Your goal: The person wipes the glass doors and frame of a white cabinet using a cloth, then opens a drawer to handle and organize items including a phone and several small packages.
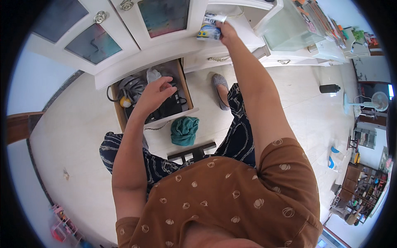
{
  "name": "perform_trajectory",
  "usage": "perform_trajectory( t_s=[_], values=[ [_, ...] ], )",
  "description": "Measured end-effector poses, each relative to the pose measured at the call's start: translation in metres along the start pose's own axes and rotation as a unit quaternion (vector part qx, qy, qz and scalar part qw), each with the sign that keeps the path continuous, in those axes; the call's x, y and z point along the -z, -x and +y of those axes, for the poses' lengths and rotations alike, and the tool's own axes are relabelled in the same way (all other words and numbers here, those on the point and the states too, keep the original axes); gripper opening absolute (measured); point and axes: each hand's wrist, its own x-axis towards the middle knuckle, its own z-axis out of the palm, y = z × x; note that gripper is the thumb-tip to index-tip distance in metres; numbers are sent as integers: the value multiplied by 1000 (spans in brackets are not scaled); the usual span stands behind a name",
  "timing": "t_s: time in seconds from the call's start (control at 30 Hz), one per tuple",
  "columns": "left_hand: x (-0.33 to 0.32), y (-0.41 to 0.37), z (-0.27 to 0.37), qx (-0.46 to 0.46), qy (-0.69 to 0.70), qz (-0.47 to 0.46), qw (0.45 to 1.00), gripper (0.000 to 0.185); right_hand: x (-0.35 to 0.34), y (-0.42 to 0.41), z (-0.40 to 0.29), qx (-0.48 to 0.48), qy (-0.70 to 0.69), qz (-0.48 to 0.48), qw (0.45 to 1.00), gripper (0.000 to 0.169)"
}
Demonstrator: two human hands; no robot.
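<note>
In my right hand is a white and blue printed packet, held over the white cabinet ledge at the top. My left hand hovers above the pulled-out drawer, fingers apart, with nothing visible in them. Coiled grey cables, a yellow and white round object, a crumpled clear plastic bag and black items lie in the drawer. My left hand and forearm hide part of the contents.
A bunched green cloth lies on the floor before the drawer. White cabinet doors with glass panes stand behind it. A black bottle lies on the floor to the right, near a standing fan. A dark stool frame shows between my legs.
</note>
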Motion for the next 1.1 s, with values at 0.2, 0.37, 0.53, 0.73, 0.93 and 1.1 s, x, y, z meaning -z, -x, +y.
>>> perform_trajectory(
  t_s=[0.2, 0.37, 0.53, 0.73, 0.93, 1.1],
  values=[
    [4, -15, -14, -28, -46, 30, 998, 50, 58, -29, -16, 160, 102, 206, 960, 50],
    [31, -7, -12, -18, 99, 142, 985, 39, 6, 49, 36, 280, 2, 253, 926, 10],
    [59, 7, -13, -52, 267, 226, 935, 39, -50, 165, 163, 142, 245, -15, 959, 27],
    [74, 24, -18, -38, 385, 262, 884, 28, -97, 171, 220, 162, 516, -90, 836, 68],
    [88, 38, -12, -57, 390, 256, 883, 28, -140, 149, 228, 55, 655, -70, 750, 114],
    [102, 43, -14, -51, 413, 292, 861, 27, -164, 135, 245, 120, 742, -48, 658, 127]
  ],
)
